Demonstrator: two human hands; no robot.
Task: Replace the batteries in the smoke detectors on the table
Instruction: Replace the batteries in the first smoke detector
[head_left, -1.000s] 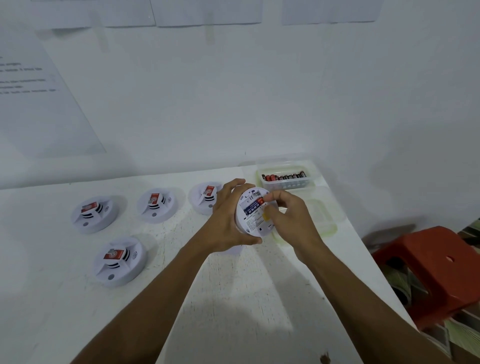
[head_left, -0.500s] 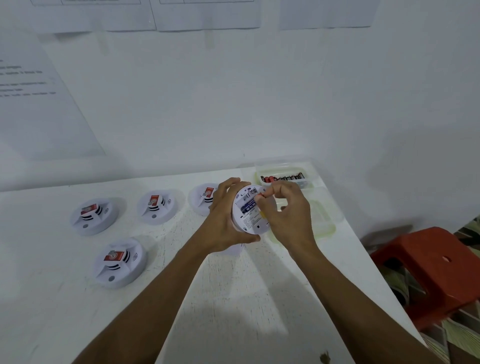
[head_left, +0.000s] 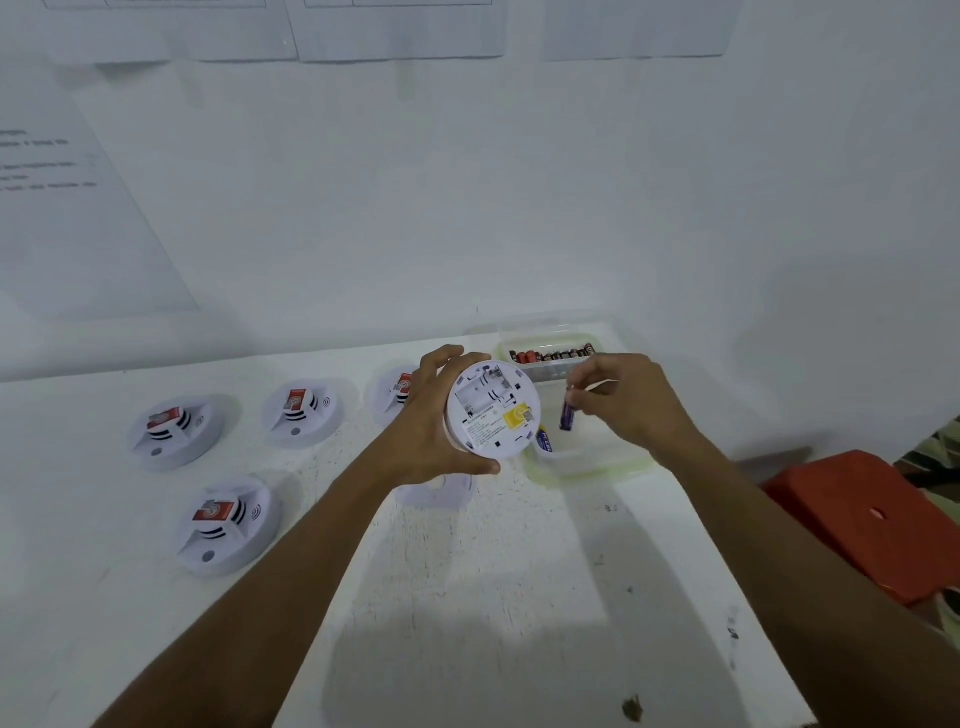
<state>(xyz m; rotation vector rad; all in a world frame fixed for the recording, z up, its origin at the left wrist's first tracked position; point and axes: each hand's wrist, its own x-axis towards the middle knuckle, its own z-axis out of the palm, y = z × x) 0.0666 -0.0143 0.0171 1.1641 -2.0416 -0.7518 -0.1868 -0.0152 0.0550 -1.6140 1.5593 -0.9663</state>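
One purple battery (head_left: 567, 417) hangs upright, pinched in my right hand (head_left: 631, 402) above the near container (head_left: 587, 462); my left hand (head_left: 431, 421) grips the opened detector (head_left: 493, 410), immediately leftward.

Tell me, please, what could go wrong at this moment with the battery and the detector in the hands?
The purple battery, pinched only at its top end by the right hand above the near container, might slip. The open detector, held tilted by the left hand, could drop onto the table.
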